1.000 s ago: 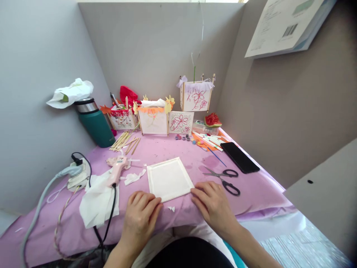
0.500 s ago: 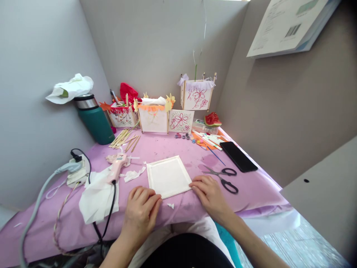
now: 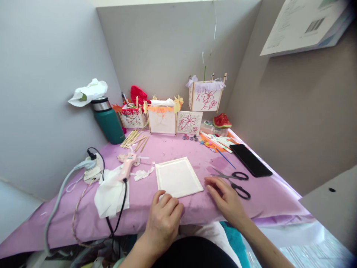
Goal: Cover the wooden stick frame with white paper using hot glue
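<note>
A square white panel (image 3: 178, 178) with a raised folded border lies flat on the purple cloth in front of me. My left hand (image 3: 165, 216) is at its near edge, fingers curled down; the fingertips and anything under them are hidden. Just past the panel's right corner, my right hand (image 3: 225, 199) rests with loosely bent fingers, a small gap between it and the panel. Nothing shows in its grasp. Black-handled scissors (image 3: 235, 181) lie open right beside that hand.
A pink glue gun (image 3: 128, 165) lies on white tissue (image 3: 111, 195) at left, its cord running off the front edge. Behind stand a green bottle (image 3: 109, 124), decorated paper boxes (image 3: 161, 121) and wooden sticks (image 3: 132, 139). A phone (image 3: 251, 160) and markers (image 3: 220, 141) are at right.
My right hand has come off the panel's corner and moved slightly right. My left hand has shifted right along the near edge, over where small white scraps lay. The view has shifted left.
</note>
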Motion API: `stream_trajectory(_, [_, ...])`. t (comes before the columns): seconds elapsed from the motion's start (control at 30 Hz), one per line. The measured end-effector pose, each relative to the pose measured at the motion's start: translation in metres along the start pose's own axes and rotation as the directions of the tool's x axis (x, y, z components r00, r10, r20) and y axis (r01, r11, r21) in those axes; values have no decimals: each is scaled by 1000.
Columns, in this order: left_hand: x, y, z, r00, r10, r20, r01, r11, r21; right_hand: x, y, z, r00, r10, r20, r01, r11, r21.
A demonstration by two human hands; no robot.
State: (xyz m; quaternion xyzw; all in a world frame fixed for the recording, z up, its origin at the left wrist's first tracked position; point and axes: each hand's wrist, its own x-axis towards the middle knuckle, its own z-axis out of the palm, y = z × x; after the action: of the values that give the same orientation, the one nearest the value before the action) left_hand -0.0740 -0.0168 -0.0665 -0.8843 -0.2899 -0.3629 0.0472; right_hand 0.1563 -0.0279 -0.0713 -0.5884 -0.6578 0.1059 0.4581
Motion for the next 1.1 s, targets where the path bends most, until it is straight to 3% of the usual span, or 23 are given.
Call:
stream_trajectory(0.1, [3,0,-2,1000,-26,-16,26,998,-50,0,1,0,1000,-19,9,19,1000,-25])
stream_trajectory(0.17, [8,-12,-10,997,-55,-52,53,998,-46,-1,1,1,1000,-21,18,22,999,-43])
stream_trajectory(0.37, [26,-90,-46,959,-267,-90,282,919,274,-2,0,1,999,-25,34,28,996,-83])
stream_trajectory(0.47, [38,-116,-51,935,-356,-12,334,866,372,-2,1,2,998,-42,38,45,995,-93])
stream_trajectory(0.63, [65,-122,-35,871,-438,220,288,820,494,-3,2,4,997,-55,59,61,993,-105])
stream_trajectory(0.9, [86,-121,-16,693,-527,492,215,802,558,-3,2,3,994,-76,80,84,991,-105])
stream_trajectory(1.0, [88,-120,-24,692,-517,503,209,812,545,-3,3,4,993,-75,92,84,991,-99])
stream_trajectory(1.1, [85,-124,-48,738,-501,452,232,817,528,-4,4,4,993,-78,92,87,991,-103])
